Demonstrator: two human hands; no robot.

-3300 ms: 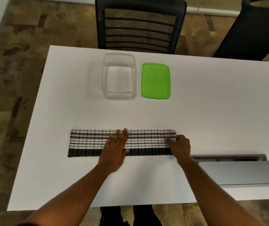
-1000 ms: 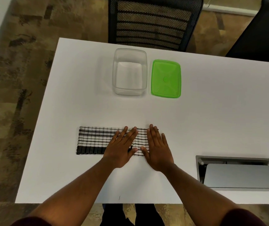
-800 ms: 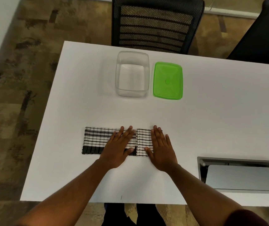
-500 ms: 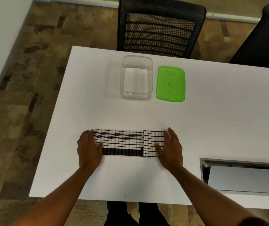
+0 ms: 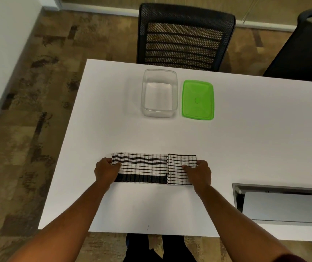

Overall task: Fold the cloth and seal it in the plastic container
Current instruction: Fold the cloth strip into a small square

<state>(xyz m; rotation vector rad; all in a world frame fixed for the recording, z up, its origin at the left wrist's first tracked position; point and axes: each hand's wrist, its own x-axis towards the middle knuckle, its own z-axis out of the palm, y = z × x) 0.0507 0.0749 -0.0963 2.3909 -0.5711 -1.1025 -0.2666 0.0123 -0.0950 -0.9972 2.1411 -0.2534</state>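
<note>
change vs 0.5 s ago: both hands were lying at the two ends of the cloth; now each is closed on its end. Camera has shifted a bit, table sits further right in view. Cloth shape same, right end already folded over.
change vs 3.3 s ago: cloth was one long flat strip; now shorter, with right part doubled onto the middle.
left hand (image 5: 107, 171): curled over left end of cloth, thumb on top of the fabric, fingers tucked at the edge; pinching it, end not lifted.
right hand (image 5: 199, 173): curled on right folded end, fingertips on top of the flap, gripping the edge.
cloth (image 5: 143, 168): white with thin black check lines, dark band along near edge of the lower layer. Narrow strip lying flat on near half of table, between the two hands. Folded flap on the right shows a plainer check and covers the dark band there.
container (image 5: 159, 93): clear plastic, rectangular, open, empty, on far side of table, well apart from cloth.
lid (image 5: 198, 100): bright green, flat on table, just beside container on its right, not touching as far as visible.
table (image 5: 264, 133): white, smooth; metal cable hatch (image 5: 283, 203) at near right with its flap raised.
room: black mesh chair (image 5: 184, 37) behind far edge, second dark chair (image 5: 306, 44) at far right; brown patterned carpet (image 5: 38, 110); white wall on left.
</note>
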